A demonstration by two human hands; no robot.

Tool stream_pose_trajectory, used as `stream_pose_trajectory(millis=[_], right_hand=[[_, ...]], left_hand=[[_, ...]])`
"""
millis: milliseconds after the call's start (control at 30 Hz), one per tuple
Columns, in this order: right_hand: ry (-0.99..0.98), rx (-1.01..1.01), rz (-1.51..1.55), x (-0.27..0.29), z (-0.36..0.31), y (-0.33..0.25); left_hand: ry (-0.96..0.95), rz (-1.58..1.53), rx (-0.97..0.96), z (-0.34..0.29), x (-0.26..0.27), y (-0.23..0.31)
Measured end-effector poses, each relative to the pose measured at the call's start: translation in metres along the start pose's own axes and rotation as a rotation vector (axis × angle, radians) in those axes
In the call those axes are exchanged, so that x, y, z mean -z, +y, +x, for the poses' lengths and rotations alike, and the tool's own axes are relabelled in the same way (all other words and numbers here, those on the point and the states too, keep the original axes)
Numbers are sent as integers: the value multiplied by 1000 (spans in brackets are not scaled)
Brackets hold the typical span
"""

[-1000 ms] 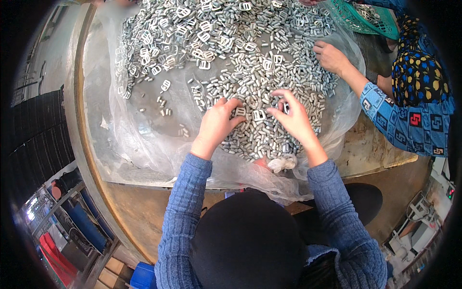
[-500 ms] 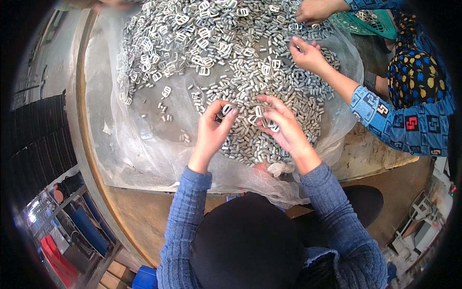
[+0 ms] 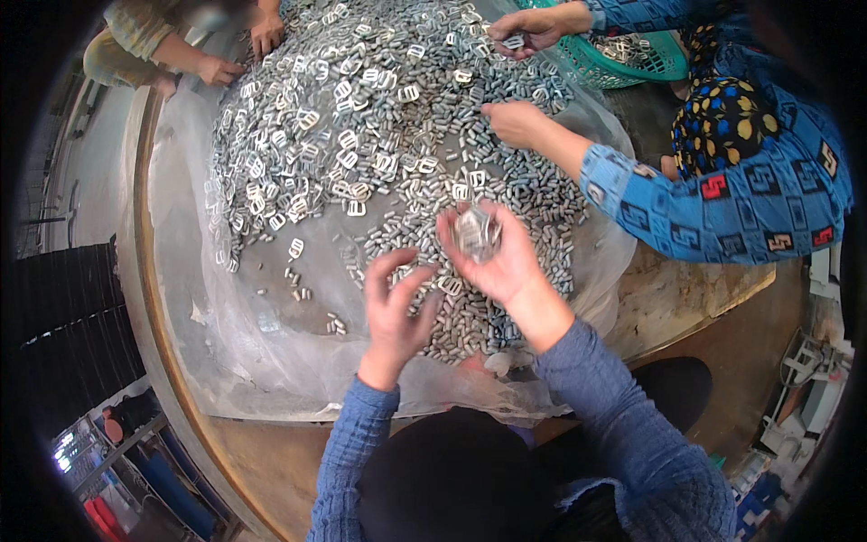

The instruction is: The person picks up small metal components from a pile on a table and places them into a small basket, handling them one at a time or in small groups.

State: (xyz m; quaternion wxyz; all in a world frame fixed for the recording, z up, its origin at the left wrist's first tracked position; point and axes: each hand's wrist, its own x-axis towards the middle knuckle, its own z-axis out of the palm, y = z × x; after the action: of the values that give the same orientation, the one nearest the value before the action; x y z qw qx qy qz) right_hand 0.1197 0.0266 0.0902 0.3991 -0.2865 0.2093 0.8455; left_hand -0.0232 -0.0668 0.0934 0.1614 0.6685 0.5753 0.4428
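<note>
Head view centres on a small bunch of silvery metal buckle pieces [image 3: 476, 233], cupped in the right hand [image 3: 492, 257], which is raised palm-up above the heap so they stay gathered. Left hand [image 3: 396, 312] hovers just beside it, fingers spread and grasping nothing. Below lies the wide pile of small grey metal buckles and clips [image 3: 379, 154] on a clear plastic sheet [image 3: 271, 361] covering the round wooden table [image 3: 244, 461]. A co-worker's blue patterned sleeve [image 3: 722, 203] reaches in; a green plastic basket [image 3: 632, 59] sits beyond.

Both arms are in long blue denim-looking knit sleeves, ribbed and snug at the cuffs, left hand [image 3: 396, 312] and right hand [image 3: 499, 262] bare, no gloves, rings or watch showing.
</note>
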Motion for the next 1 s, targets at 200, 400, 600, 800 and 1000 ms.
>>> stream_pose_trajectory(millis=[200,400,600,800,1000], right_hand=[[-323,498,-375,-140,25,-65],[-538,476,-771,-172,80,-230],[-346,431,-1469,-51,27,-68],[-141,571,-1836,45,50,-56],[-10,1026,-2159,57,90,-91]], left_hand=[[90,71,45,-3,26,-21],[-56,157,61,-1,13,-28],[-401,-3,214,2,-3,-55],[-455,225,130,-17,-42,-39],[-436,-263,257,0,-26,-56]])
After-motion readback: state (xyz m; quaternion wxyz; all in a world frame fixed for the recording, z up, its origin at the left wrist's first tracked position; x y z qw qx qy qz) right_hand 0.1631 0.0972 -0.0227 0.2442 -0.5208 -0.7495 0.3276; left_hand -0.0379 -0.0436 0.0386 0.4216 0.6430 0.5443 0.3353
